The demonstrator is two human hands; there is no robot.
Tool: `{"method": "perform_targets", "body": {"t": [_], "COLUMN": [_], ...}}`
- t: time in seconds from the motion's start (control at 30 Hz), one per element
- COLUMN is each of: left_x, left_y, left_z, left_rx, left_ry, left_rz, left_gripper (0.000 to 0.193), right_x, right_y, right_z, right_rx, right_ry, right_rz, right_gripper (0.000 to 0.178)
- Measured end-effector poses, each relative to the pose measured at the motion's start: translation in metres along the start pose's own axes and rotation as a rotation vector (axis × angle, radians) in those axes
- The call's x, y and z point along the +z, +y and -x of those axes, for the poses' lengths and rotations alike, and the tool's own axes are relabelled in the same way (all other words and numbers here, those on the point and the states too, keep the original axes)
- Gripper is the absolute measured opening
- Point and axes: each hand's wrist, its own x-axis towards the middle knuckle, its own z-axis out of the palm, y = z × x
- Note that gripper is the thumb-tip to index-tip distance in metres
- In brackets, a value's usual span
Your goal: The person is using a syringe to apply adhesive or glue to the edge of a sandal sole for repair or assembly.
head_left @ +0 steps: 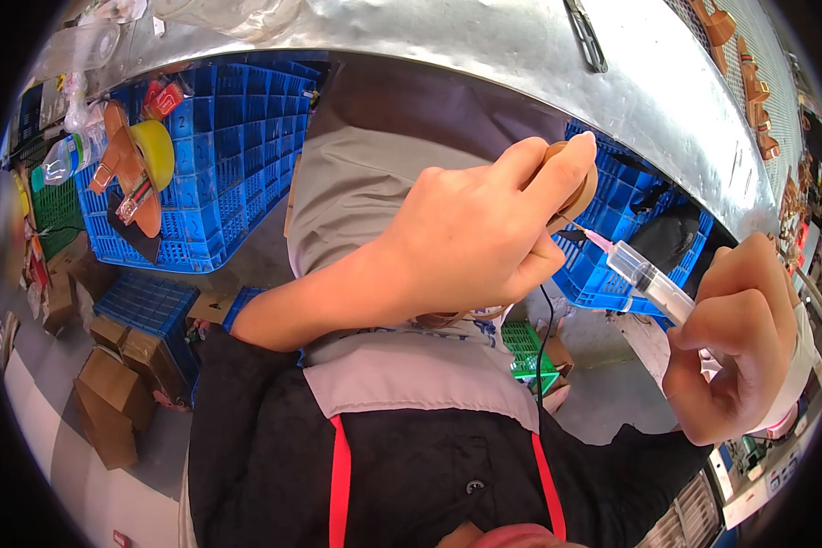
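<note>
My left hand is wrapped round a brown sandal, of which only a rounded end shows past the fingers. Most of it is hidden behind the hand; a bit of brown strap peeks out below my wrist. In my right hand is a clear plastic syringe with a pink needle hub, gripped by its rear part. Its thin needle points up and left, and the tip meets or nearly meets the sandal's edge beside my left fingers. A grey apron covers my lap beneath both hands.
A metal bench runs across the far side, with a black utility knife on it. Several brown sandals lie at its right. Blue crates stand below; a sandal and yellow roll are left. Cardboard boxes sit lower left.
</note>
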Motion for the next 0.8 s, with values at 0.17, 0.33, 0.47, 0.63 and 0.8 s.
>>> {"method": "perform_targets", "body": {"t": [0.17,0.33,0.47,0.63,0.8], "left_x": [0.001,-0.002,-0.002,-0.003,-0.004], "left_y": [0.003,0.011,0.012,0.012,0.011], "left_z": [0.0,-0.001,-0.002,-0.002,-0.003], "left_rx": [0.035,0.025,0.028,0.021,0.019], "left_ry": [0.062,0.053,0.057,0.071,0.061], "left_rz": [-0.011,-0.059,-0.058,-0.03,-0.014], "left_gripper": [0.076,0.076,0.076,0.075,0.075], "right_x": [-0.002,0.004,0.004,-0.004,-0.004], "right_y": [-0.01,-0.013,-0.025,-0.01,-0.014], "right_z": [-0.002,0.006,-0.006,0.005,0.005], "right_rx": [0.03,0.018,0.045,-0.08,-0.043], "right_ry": [0.016,0.064,0.105,0.078,0.056], "right_rz": [0.007,0.113,0.194,0.199,0.217], "right_gripper": [0.043,0.04,0.038,0.04,0.042]}}
